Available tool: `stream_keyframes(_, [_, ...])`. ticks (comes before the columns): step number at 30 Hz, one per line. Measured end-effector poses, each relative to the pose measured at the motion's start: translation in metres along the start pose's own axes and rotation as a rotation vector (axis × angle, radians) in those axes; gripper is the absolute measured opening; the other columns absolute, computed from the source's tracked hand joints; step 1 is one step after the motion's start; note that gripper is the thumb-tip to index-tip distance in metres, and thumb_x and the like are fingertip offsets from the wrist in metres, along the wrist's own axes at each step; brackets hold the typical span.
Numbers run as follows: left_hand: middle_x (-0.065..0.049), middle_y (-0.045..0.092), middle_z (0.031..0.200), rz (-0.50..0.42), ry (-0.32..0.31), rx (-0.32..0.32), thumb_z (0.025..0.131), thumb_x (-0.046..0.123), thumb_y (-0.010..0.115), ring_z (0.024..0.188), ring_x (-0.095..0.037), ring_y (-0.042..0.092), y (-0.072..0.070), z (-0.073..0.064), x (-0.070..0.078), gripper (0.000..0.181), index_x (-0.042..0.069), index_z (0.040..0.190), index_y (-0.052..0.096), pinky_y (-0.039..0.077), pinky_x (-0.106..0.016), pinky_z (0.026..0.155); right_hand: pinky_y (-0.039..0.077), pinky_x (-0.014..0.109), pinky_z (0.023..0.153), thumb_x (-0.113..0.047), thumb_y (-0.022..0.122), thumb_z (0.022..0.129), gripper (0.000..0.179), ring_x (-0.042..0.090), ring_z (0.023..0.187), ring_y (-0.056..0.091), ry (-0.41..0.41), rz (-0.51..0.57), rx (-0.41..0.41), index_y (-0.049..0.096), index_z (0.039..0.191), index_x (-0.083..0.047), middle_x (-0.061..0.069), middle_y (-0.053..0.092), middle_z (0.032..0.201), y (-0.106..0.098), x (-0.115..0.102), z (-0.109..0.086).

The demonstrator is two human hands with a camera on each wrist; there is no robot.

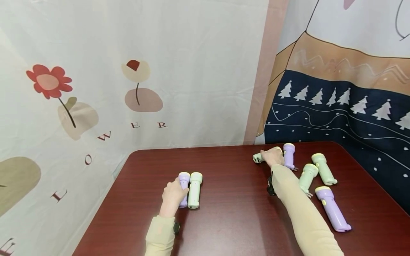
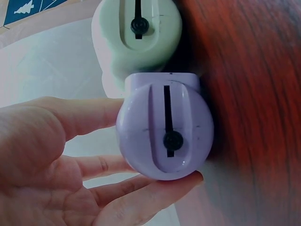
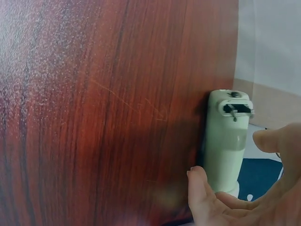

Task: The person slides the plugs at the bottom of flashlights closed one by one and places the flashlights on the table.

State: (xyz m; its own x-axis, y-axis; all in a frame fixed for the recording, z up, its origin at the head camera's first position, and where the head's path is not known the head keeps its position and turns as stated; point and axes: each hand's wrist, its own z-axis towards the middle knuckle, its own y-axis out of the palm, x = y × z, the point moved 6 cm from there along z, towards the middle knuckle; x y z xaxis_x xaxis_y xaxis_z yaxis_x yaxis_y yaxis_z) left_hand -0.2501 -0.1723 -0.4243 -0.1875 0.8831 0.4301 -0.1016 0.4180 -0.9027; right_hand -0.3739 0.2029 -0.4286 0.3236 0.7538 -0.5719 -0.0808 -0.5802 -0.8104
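Purple flashlight point(image 2: 159, 127) clamped by left hand point(image 1: 173, 193), green flashlight point(image 3: 225, 153) (well right of it) framed by spread-fingered right hand point(image 1: 273, 156)

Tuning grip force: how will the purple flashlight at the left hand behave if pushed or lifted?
Purple flashlight: probably stiff, given its hard-looking molded shell. Its rounded body may roll, though the squared ridge could check it. The glossy surface might feel slippery.
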Motion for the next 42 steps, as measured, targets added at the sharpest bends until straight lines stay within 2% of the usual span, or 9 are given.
stream_keyframes(8, [-0.032,0.063,0.098,0.002,-0.006,-0.009,0.081,0.023,0.068,0.087,-0.048,0.063,0.002,0.0,0.0,0.047,-0.007,0.116,0.057,0.05,-0.053,0.066,0.048,0.05,0.086,-0.048,0.041,0.092,0.065,0.045,0.111,0.053,0.067,-0.009,-0.05,0.054,0.126,0.006,0.033,0.05,0.127,0.009,0.005,0.006])
stream_keyframes(13, [-0.032,0.063,0.098,0.002,-0.009,-0.014,0.082,0.023,0.067,0.086,-0.048,0.062,0.002,0.001,-0.002,0.047,-0.007,0.116,0.056,0.05,-0.053,0.065,0.048,0.052,0.088,-0.045,0.041,0.092,0.063,0.047,0.114,0.052,0.073,0.009,-0.04,0.054,0.127,0.006,0.035,0.049,0.128,0.014,0.004,0.008])
stream_keyframes(16, [-0.032,0.063,0.097,0.001,-0.012,-0.012,0.082,0.023,0.067,0.086,-0.048,0.063,0.002,0.001,-0.002,0.046,-0.007,0.115,0.057,0.051,-0.053,0.066,0.051,0.047,0.079,-0.043,0.042,0.092,0.059,0.044,0.106,0.056,0.074,0.033,-0.024,0.058,0.12,0.005,0.034,0.053,0.123,0.014,0.003,0.007])
stream_keyframes(21, [-0.032,0.063,0.096,0.0,-0.008,-0.012,0.082,0.023,0.068,0.085,-0.047,0.063,0.002,0.0,-0.002,0.045,-0.006,0.114,0.057,0.05,-0.052,0.065,0.051,0.029,0.049,-0.037,0.044,0.09,0.048,0.035,0.078,0.062,0.093,0.133,-0.005,0.064,0.106,0.003,0.031,0.058,0.11,0.016,0.003,0.007])
stream_keyframes(24, [-0.031,0.063,0.095,-0.003,-0.002,-0.011,0.082,0.023,0.068,0.084,-0.047,0.063,0.002,0.0,-0.002,0.045,-0.006,0.114,0.057,0.05,-0.052,0.064,0.052,0.026,0.047,-0.032,0.045,0.089,0.044,0.036,0.08,0.06,0.11,0.226,0.001,0.062,0.107,0.005,0.032,0.055,0.112,0.017,0.004,0.008])
stream_keyframes(31, [-0.032,0.063,0.096,-0.008,-0.002,-0.01,0.082,0.023,0.068,0.085,-0.048,0.062,0.001,0.0,-0.001,0.046,-0.006,0.115,0.057,0.05,-0.052,0.065,0.055,0.027,0.055,-0.03,0.046,0.087,0.042,0.039,0.088,0.059,0.145,0.294,0.01,0.061,0.104,0.005,0.03,0.054,0.113,0.016,0.006,0.007])
stream_keyframes(35, [-0.032,0.063,0.097,-0.009,-0.005,-0.013,0.082,0.023,0.068,0.085,-0.048,0.062,0.002,-0.001,0.0,0.046,-0.006,0.115,0.057,0.05,-0.053,0.065,0.055,0.037,0.076,-0.031,0.046,0.086,0.044,0.044,0.102,0.054,0.135,0.28,0.002,0.059,0.105,0.007,0.033,0.052,0.119,0.015,0.008,0.006])
stream_keyframes(38, [-0.032,0.063,0.097,-0.01,-0.004,-0.012,0.082,0.023,0.068,0.085,-0.048,0.062,0.003,0.0,0.0,0.046,-0.006,0.116,0.057,0.05,-0.052,0.065,0.047,0.047,0.093,-0.032,0.046,0.086,0.048,0.047,0.112,0.051,0.124,0.262,-0.004,0.057,0.108,0.009,0.035,0.05,0.123,0.014,0.01,0.005])
stream_keyframes(42, [-0.031,0.064,0.094,-0.011,0.002,-0.001,0.081,0.022,0.068,0.083,-0.047,0.063,0.003,0.001,-0.001,0.044,-0.006,0.113,0.057,0.05,-0.052,0.063,0.043,0.049,0.099,-0.033,0.046,0.086,0.05,0.047,0.113,0.05,0.113,0.239,-0.004,0.057,0.109,0.01,0.035,0.049,0.124,0.014,0.011,0.007])
